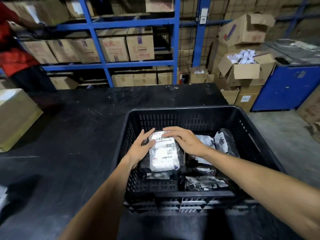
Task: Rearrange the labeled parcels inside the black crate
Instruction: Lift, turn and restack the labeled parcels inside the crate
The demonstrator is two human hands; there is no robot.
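A black slotted plastic crate (181, 110) stands on the right half of a black table (78, 135). Inside it lie several black parcels with white shipping labels. The top parcel (163, 153), at the crate's left, shows a large white label with barcodes. My left hand (142, 146) rests against that parcel's left edge with its fingers spread. My right hand (183, 139) lies flat on the parcel's far right corner. Another labeled parcel (223, 141) leans upright at the crate's right side, and more parcels (202, 183) lie near the front wall.
A cardboard box (15, 116) sits at the table's left edge. Blue shelving (97, 42) packed with cartons stands behind the table. Open cartons (242, 70) and a blue cabinet (285, 87) fill the back right. A person in red (12, 54) stands at far left.
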